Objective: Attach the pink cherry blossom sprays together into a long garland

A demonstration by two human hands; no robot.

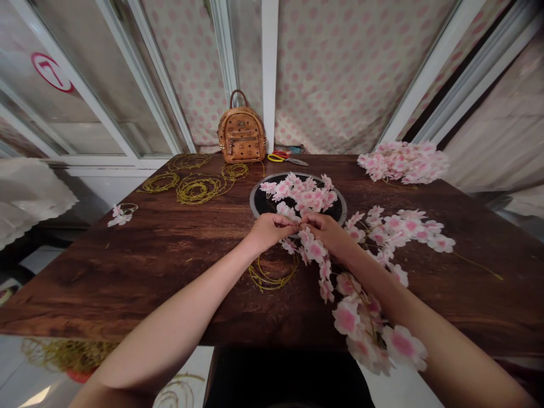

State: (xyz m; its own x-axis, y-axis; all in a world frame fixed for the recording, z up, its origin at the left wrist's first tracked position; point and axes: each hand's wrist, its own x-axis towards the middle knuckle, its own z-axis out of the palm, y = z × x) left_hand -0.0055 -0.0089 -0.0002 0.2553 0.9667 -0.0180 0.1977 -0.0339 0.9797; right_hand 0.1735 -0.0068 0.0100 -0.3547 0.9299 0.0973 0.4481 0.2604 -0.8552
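left hand [272,231] and right hand [326,233] both closed, knuckles up, fingertips meeting just above the tray's near rim; they appear to pinch the thin stem of an artificial cherry-blossom spray [317,250] between them, the exact grip hidden by the fingers; the spray's pink-and-white blooms sit under and around both hands; one cluster lies on a round black tray with a silver rim [251,199]; another branch runs right across the table; a third trails toward the person, past the table's near edge, beneath the right forearm; a loop of yellow-green wire [272,273] lies on the dark wooden table [127,272] just below the hands; more coils of the same wire [199,190] sit toward the far left; a small blossom sprig [120,215] rests near the left edge; a heap of loose blossom sprays [403,162] sits at the far right corner; scissors with red and yellow handles [285,158] lie at the far edge, just beside a tan studded backpack [242,136], which stands upright; wire tangles [63,354] lie on the floor below the table's left side; frilled white material [29,198] is bunched beyond the left edge; pink-dotted curtain [340,68] hangs behind white window frames [269,68].
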